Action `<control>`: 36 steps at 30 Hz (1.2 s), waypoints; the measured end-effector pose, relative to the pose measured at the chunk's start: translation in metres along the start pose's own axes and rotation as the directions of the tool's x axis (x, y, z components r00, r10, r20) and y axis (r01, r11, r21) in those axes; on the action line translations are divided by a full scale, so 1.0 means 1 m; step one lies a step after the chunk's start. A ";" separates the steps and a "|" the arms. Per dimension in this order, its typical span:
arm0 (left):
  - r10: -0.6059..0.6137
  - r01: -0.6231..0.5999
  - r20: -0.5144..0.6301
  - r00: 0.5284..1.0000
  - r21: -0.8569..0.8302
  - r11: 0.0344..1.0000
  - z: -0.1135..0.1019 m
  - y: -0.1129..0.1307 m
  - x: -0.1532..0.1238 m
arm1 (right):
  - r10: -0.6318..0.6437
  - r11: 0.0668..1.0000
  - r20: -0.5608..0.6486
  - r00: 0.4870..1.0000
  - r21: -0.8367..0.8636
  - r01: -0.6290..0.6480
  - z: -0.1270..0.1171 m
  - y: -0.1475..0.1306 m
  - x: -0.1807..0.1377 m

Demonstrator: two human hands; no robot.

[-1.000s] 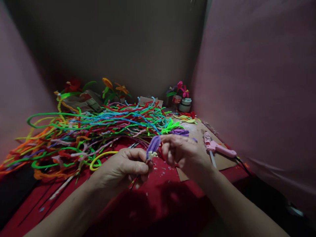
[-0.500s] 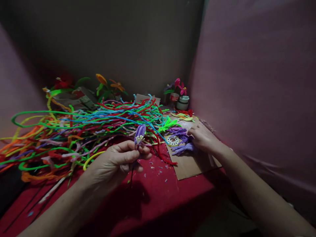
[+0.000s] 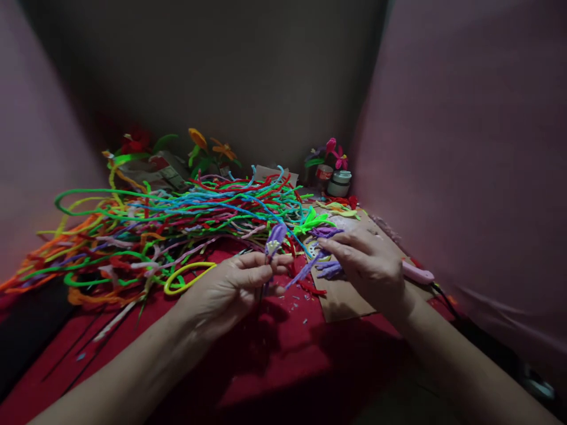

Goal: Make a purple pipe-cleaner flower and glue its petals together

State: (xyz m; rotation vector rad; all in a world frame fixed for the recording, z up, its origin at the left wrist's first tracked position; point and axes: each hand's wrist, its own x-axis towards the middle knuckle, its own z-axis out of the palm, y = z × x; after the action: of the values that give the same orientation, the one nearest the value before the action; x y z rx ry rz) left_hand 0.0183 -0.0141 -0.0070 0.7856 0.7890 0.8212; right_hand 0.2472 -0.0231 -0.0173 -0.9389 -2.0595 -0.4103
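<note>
My left hand (image 3: 241,277) pinches a part-built purple pipe-cleaner flower (image 3: 277,236) by its stem. Pale stamens show at its centre, and its purple petals stand upright. To the right, my right hand (image 3: 372,265) is closed at the fingertips on a loose purple pipe-cleaner petal (image 3: 303,273), which slants down and left toward the flower without touching it. Under that hand, more purple pipe-cleaner petals (image 3: 330,269) lie on a piece of cardboard (image 3: 345,304). A white disc with holes (image 3: 313,250) there is partly covered.
A big tangle of coloured pipe cleaners (image 3: 212,206) spreads over the red cloth (image 3: 283,360). A pink-handled tool (image 3: 419,273) with a black cord lies right of the cardboard. Finished flowers (image 3: 197,139) and a jar (image 3: 340,183) stand at the back. Bright green pieces (image 3: 314,220) lie on the cardboard.
My right hand has picked up a purple petal from the cardboard and brought it left, nearer the flower. The view has shifted, uncovering the pink-handled tool.
</note>
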 end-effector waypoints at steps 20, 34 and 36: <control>-0.017 0.017 0.068 0.998 0.000 1.000 0.001 -0.005 -0.001 | 0.114 0.983 -0.129 0.985 0.156 -0.093 0.034 -0.045 0.005; -0.023 0.025 0.061 0.998 -0.030 0.999 0.001 -0.009 0.001 | 0.107 0.990 -0.126 0.986 0.101 -0.094 0.033 -0.042 -0.003; -0.004 0.005 0.039 0.999 -0.025 1.000 -0.001 -0.006 0.001 | 0.197 0.980 -0.102 0.975 0.058 -0.192 0.020 -0.024 -0.011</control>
State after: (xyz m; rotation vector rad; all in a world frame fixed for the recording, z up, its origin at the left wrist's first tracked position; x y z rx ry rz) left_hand 0.0194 -0.0157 -0.0129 0.7751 0.7439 0.8079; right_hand 0.2227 -0.0332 -0.0371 -1.0556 -1.8525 -0.2983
